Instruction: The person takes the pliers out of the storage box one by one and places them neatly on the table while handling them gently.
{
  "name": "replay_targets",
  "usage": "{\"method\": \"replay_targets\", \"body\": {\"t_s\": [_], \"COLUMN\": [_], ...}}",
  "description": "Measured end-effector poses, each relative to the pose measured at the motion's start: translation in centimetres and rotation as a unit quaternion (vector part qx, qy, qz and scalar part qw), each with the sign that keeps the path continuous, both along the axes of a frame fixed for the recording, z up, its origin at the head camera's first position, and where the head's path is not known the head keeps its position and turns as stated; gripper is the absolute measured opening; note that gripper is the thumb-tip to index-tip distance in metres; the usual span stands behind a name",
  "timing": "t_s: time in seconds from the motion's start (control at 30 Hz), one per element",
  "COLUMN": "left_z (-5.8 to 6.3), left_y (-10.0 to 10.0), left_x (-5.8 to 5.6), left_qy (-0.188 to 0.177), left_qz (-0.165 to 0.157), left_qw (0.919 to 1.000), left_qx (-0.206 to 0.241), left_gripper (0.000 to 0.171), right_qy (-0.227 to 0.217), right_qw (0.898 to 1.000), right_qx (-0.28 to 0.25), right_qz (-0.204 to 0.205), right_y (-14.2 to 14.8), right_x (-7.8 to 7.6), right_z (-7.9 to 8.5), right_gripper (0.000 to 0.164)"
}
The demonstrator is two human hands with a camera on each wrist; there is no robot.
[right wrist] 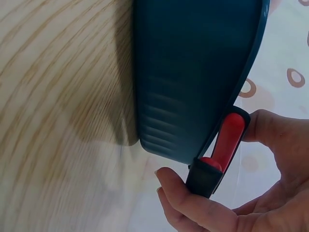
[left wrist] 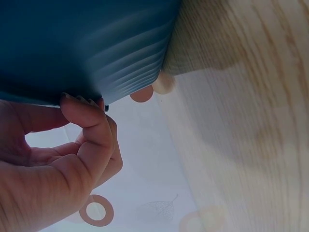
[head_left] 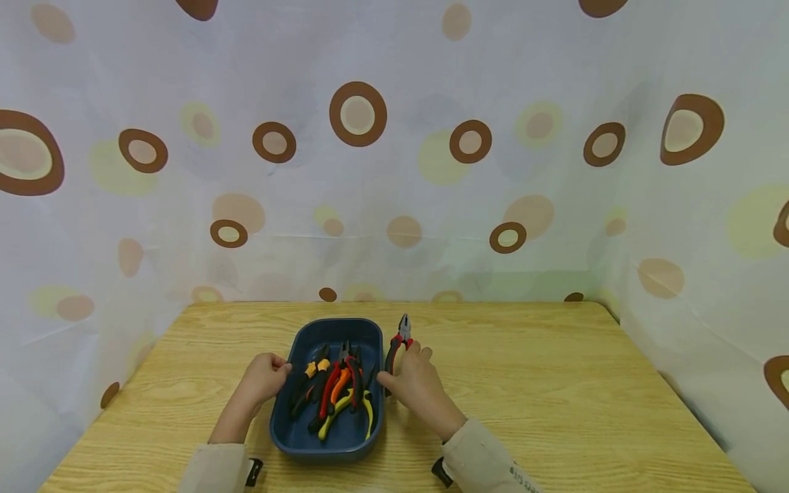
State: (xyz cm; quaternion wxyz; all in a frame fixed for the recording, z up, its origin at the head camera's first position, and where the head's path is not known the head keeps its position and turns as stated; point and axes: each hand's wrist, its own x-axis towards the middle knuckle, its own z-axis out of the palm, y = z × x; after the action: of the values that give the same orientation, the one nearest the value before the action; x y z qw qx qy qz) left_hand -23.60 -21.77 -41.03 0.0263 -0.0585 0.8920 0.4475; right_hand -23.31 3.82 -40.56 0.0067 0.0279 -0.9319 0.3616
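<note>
Bin: one, on counter, left hand pinching rim!
Held pliers: one, right hand pinching!
Binned pliers: at least three, overlapping!

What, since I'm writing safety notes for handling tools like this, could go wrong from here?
The red-and-black pliers in the right hand are close beside the tray's right edge, so they might knock or catch on it.

The left hand grips the opposite edge of the tray; an uneven pull could tip or shift it.

The pliers inside overlap, so their handles could snag.
</note>
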Motion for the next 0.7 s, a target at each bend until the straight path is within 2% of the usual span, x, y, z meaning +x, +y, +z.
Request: {"method": "replay_targets", "body": {"t_s": [0.27, 0.7], "left_z": [-0.1, -0.2], "left_y": [0.0, -0.1], "left_x": [0.0, -0.1], "left_qy": [0.005, 0.001], "left_qz": [0.002, 0.000], "left_qw": [1.0000, 1.0000], "left_qx": [-0.004, 0.001], "left_gripper": [0.018, 0.018], "right_qy": [-0.009, 0.002], "right_qw": [1.000, 1.000], "right_qx": [-0.002, 0.018], "right_qz": [-0.017, -0.015], "right_y": [0.3, 0.7], "right_x": [-0.2, -0.8], "right_z": [-0.3, -1.6], "right_gripper": [0.085, 0.077]}}
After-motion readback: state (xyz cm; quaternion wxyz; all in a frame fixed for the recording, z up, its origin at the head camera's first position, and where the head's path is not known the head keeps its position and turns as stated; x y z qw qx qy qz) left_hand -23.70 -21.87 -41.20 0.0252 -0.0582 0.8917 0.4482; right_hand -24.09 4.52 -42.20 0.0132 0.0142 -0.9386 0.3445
